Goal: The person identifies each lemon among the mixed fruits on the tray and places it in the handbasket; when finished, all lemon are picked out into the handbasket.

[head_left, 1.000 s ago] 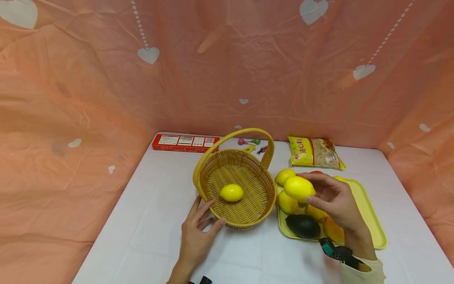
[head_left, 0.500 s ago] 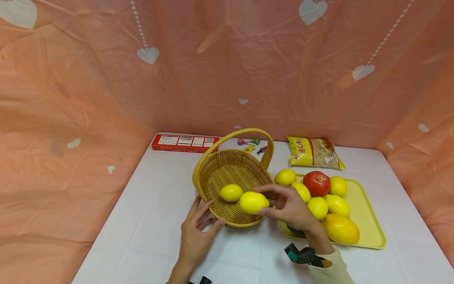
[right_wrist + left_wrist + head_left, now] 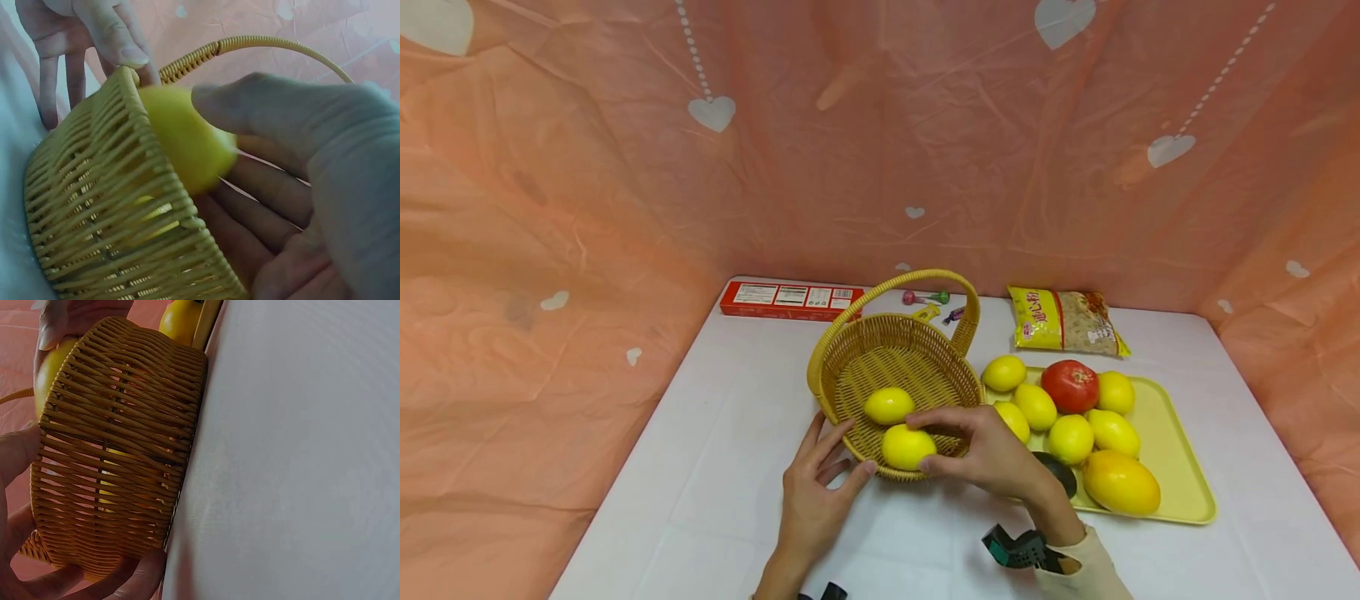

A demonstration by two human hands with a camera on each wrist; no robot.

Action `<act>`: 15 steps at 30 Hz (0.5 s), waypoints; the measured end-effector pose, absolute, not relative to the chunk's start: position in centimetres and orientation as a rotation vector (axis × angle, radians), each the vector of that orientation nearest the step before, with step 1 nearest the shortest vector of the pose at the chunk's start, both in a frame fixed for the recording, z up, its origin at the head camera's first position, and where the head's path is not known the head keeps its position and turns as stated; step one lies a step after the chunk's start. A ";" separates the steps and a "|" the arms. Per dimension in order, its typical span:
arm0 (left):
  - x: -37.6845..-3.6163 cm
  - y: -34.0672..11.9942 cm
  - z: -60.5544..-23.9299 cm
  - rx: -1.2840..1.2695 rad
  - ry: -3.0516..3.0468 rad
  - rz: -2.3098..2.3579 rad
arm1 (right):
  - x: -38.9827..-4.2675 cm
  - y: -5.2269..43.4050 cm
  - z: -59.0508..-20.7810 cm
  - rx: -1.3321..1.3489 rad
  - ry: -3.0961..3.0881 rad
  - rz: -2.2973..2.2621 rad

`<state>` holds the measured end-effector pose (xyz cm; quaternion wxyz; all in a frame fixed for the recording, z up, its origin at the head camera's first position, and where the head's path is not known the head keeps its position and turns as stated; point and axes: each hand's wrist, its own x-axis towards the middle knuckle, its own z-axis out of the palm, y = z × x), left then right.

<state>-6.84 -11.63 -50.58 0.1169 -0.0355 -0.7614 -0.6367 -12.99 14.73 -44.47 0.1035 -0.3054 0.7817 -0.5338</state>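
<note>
A round wicker basket [image 3: 891, 332] with a tall handle stands at the middle of the table. One lemon [image 3: 889, 406] lies on its woven floor. Just in front of that fruit, my right hand [image 3: 1000, 454] pinches a second lemon [image 3: 907, 447] between thumb and fingers, low inside the near rim. From the right wrist view, this held lemon [image 3: 187, 137] shows behind the basket's edge. My left hand [image 3: 820, 492] holds the basket at its near left side, thumb [image 3: 19, 450] on the rim and fingers against the outer wall.
A yellow tray [image 3: 1176, 471] at the right carries several lemons [image 3: 1071, 439], a red pomegranate [image 3: 1070, 386], a mango [image 3: 1122, 482] and a dark green fruit [image 3: 1060, 473]. Behind are a yellow food bag [image 3: 1041, 321], small candies [image 3: 927, 313] and a red box [image 3: 790, 302].
My right hand has carried the lemon leftward from over the tray, then down into the basket beside the other lemon. My left hand has stayed at the basket.
</note>
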 end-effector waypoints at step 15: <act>-6.9 -11.6 -50.4 -0.076 -2.237 -1.883 | -14.2 19.7 -43.4 -0.917 2.194 -1.835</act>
